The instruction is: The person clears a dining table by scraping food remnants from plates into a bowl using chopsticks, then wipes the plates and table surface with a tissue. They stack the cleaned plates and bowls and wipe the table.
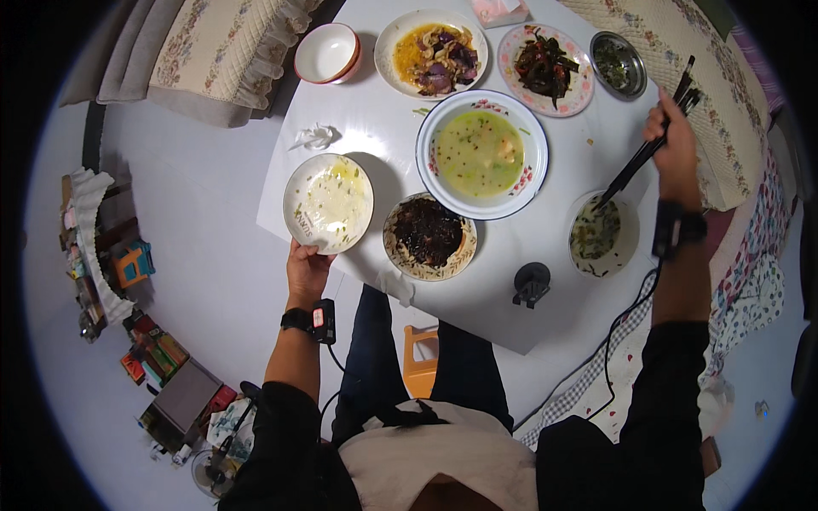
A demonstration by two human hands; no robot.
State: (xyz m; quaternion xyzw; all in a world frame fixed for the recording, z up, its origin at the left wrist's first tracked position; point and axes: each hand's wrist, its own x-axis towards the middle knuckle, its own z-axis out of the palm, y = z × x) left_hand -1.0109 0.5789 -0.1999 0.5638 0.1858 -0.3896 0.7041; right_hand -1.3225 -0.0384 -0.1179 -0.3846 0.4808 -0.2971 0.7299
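Observation:
My left hand (308,271) grips the near rim of a white plate (329,204) smeared with soup and bits of greens. It is held at the table's left edge. In my right hand (674,131) is a bundle of dark chopsticks (629,169). Their lower ends reach into a white bowl (623,243) with cloudy liquid and greens at the table's right side. Between the hands stand an enamel basin (482,204) of yellow-green soup and a patterned bowl (470,259) with dark food in it.
Farther back are a plate of onion and egg (386,54), a pink-rimmed plate of peppers (511,83), a steel bowl (632,89), stacked bowls (327,54) and a tissue pack (501,11). Crumpled tissue (314,136) and a dark round stand (532,281) lie on the white table (486,313).

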